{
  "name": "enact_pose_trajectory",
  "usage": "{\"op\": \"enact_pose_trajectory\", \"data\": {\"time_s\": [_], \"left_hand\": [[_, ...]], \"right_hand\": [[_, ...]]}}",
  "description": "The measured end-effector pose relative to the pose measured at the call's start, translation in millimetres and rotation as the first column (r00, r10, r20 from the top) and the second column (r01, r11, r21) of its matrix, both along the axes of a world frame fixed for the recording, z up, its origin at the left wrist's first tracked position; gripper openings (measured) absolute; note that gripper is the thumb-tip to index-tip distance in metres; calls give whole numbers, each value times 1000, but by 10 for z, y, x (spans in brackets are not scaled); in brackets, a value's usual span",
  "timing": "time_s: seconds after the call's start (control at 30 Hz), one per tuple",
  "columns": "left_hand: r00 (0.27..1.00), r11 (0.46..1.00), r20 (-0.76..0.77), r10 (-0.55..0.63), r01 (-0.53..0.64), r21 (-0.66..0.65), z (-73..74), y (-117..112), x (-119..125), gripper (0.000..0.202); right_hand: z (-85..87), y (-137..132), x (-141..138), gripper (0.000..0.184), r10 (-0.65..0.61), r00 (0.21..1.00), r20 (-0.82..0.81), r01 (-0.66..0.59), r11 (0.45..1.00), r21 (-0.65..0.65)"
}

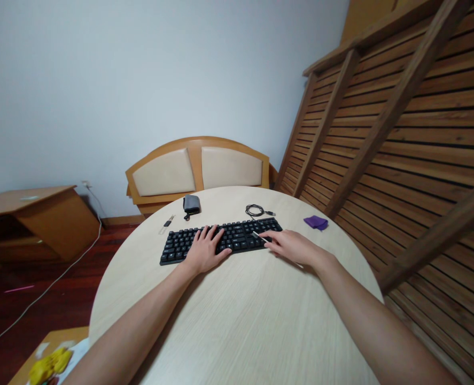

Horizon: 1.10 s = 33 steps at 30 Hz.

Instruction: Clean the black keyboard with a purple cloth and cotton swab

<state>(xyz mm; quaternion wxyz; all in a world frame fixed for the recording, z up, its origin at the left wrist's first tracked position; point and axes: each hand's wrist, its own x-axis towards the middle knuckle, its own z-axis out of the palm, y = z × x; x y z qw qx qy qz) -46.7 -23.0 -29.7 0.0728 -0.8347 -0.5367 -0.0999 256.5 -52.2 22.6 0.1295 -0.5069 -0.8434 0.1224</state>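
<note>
Reaches over the pale round table (240,321) from the near side of the keyboard (237,235). Lays the left hand (203,254) open on the left-middle part of the keyboard, with fingers spread and clamped on nothing, probably to steady it against sliding. Pinches a small brush (259,237), by the look of it, between thumb and fingers of the right hand (287,245), at the keyboard's right end. Slants the dark tip toward the keys, likely for reaching into the gaps; cannot make out any contact there. Hides some keys under both hands.

Can see a slim dark item (168,223) just beyond the keyboard's left end, too small to identify, and a grey pouch (191,204) behind the left half. Can see also a purple cloth (316,222) beyond the right end, and a coiled cable (254,210) close behind the right half, perhaps bundled for tidiness; could snag on pushing the keyboard back. Meets no obstacle between hands and keys.

Farther behind the keyboard, past the table, faces a padded headboard (199,166), with a slatted wooden panel (381,155) to the right, limiting room there.
</note>
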Motion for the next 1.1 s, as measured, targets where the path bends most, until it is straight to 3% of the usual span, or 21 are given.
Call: {"op": "enact_pose_trajectory", "data": {"time_s": [0.5,0.83,1.1], "left_hand": [[1000,1000,7,-3,3,4,-16,6,0,77],[999,1000,35,-23,24,-18,25,8,-22,77],[988,990,58,-144,144,11,137,-111,1,75]], "right_hand": [[-68,66,-31,31,10,998,54,-17,992,125],[-66,107,186,31,-34,999,9,30,971,239],[-107,136,82,33,-96,995,22,87,964,250]]}}
